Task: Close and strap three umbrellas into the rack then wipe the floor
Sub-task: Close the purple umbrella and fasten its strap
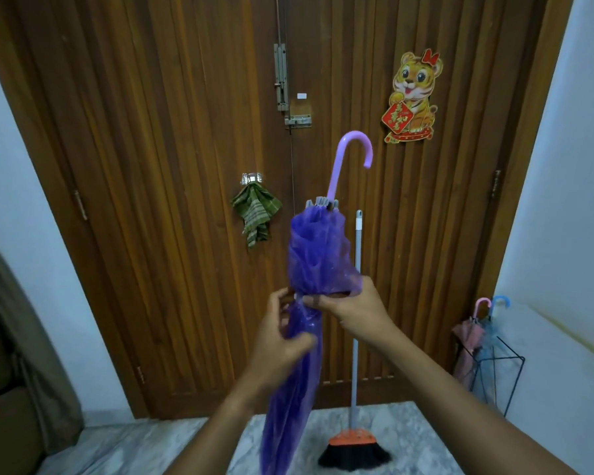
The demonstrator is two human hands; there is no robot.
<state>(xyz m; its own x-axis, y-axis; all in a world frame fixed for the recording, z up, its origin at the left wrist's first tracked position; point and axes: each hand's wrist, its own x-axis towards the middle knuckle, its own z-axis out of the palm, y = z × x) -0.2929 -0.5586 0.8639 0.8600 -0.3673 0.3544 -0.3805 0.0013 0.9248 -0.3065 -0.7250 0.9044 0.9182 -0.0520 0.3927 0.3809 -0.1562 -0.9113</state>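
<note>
**The third umbrella is being cinched at its waist, handle up, in front of the door.**

The translucent purple umbrella with the lilac hooked handle (318, 255) is held upright and folded, so that its loose canopy can be gathered at mid-length. There the left hand (282, 341) is curled round the bunched plastic and the right hand (355, 311) pinches the folds from the other side, probably to fasten the strap. The strap itself cannot be made out. A pink folded umbrella (468, 334) and a pale blue one (492, 332) are already stood in the black wire rack (516, 378) by the right wall, well apart from the hands. A grey-handled broom with an orange head (355, 450) is leant against the brown wooden door (151, 166), and a green striped cloth (256, 210) is hung on it, likely kept ready for the marbled floor (408, 433).
</note>
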